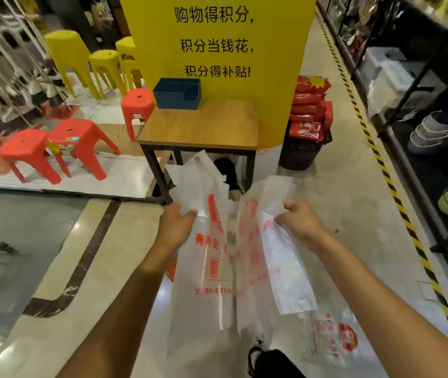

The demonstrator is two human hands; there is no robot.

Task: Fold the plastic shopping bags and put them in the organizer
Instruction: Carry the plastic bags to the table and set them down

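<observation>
Both hands grip thin translucent plastic shopping bags with red print at frame centre: the left hand (175, 223) pinches one bag (206, 257), the right hand (297, 219) another (274, 257), long axes hanging downward toward the lower frame. The dark blue rectangular plastic organizer (177, 93) (apparently empty, with divided compartments) sits above on the small wooden table (203, 124), slightly nearer the left hand.

Both hands hold translucent plastic bags with red print up in front of the desk (198, 124). The left hand (175, 226) grips one bag (203, 257) near its handles; the right hand (299, 221) pinches a second bag (277, 257). A blue organizer (177, 93) sits at the desk's far left corner. Another bag (334, 339) lies on the floor, lower right.
</observation>
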